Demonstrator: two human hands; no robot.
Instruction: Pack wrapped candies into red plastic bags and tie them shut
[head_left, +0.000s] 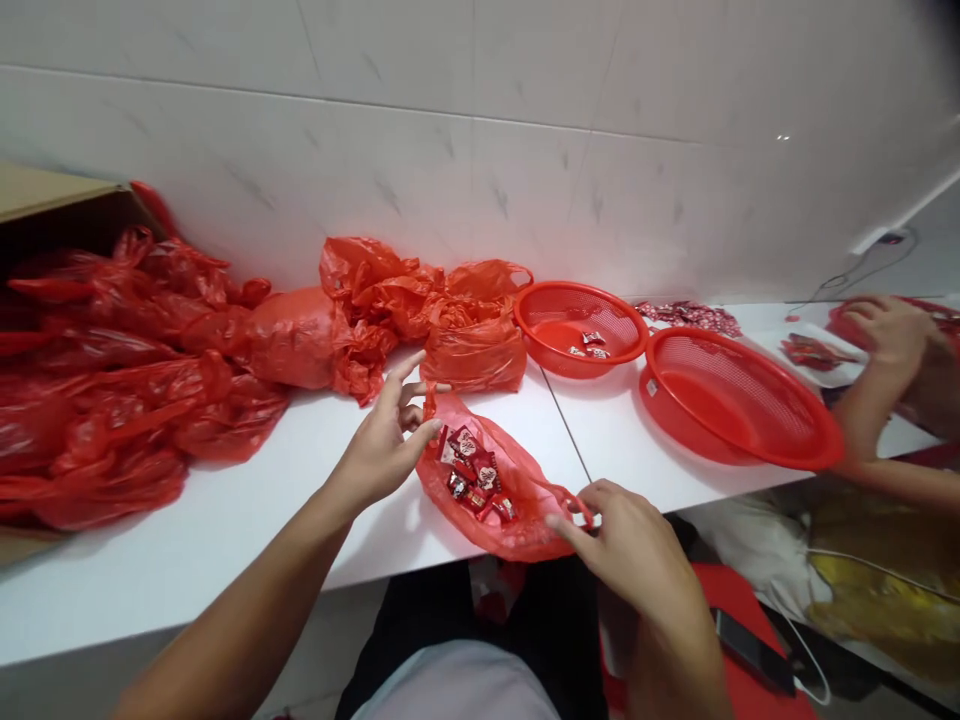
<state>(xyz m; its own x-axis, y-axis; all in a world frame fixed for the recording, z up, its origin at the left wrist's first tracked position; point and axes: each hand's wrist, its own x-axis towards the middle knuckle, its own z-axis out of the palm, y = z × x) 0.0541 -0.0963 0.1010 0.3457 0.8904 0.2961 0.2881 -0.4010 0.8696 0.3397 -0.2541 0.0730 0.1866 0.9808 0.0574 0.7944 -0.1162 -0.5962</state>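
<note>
A red plastic bag lies open on the white counter in front of me, with several small wrapped candies inside. My left hand pinches the bag's far handle between thumb and fingers. My right hand pinches the near handle at the counter's front edge. Between the two hands the bag's mouth is held apart.
Filled red bags lie by the wall, with more piled at a cardboard box on the left. Two red mesh baskets stand to the right. Another person's hand rests at far right. A phone lies below.
</note>
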